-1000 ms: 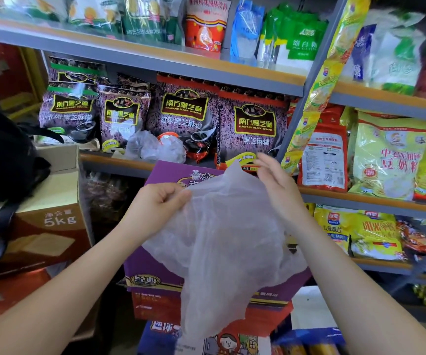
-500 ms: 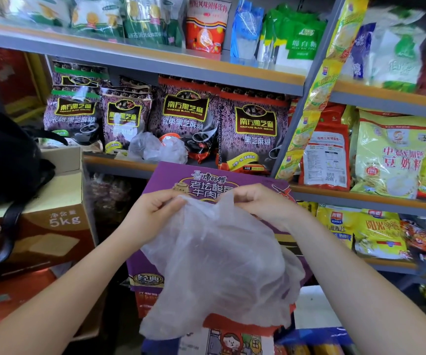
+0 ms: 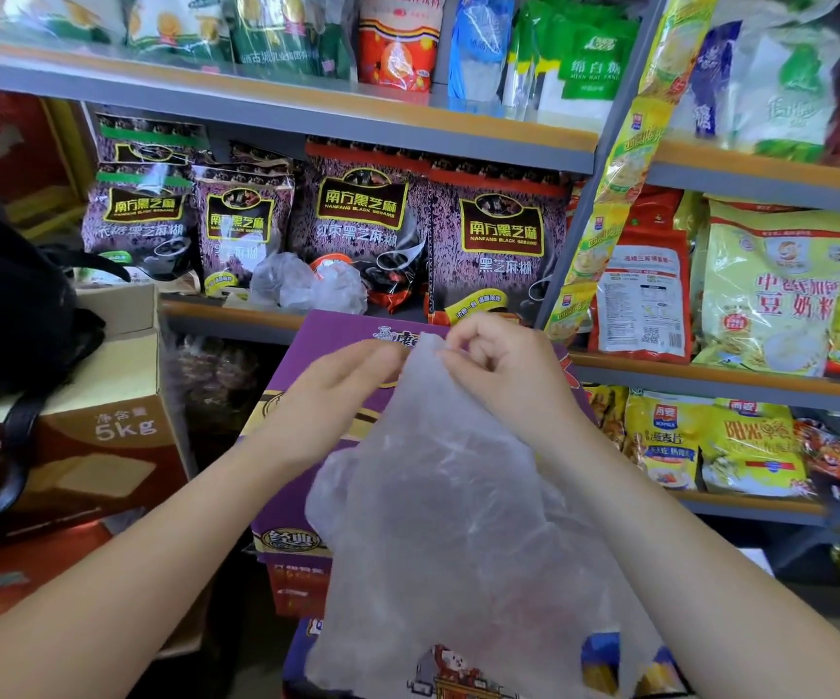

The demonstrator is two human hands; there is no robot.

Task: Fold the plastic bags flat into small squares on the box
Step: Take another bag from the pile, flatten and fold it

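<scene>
A thin translucent plastic bag [image 3: 458, 537] hangs in front of me over a purple cardboard box [image 3: 307, 365]. My left hand [image 3: 337, 396] and my right hand [image 3: 503, 365] pinch the bag's top edge close together, fingertips nearly touching above the box's far part. The bag drapes down, wrinkled and loose, and hides most of the box top. Several more crumpled clear bags [image 3: 307, 285] lie on the shelf just behind the box.
Metal shelves [image 3: 276, 113] packed with food packets fill the background. A brown 5kg carton [image 3: 105, 446] with a black bag [image 3: 9, 305] on it stands at the left. More boxes [image 3: 302, 587] are stacked below the purple one.
Both hands have come together along the bag's top edge: the right hand dropped and moved left toward the left hand. The bag, spread wide before, now hangs narrower and gathered.
</scene>
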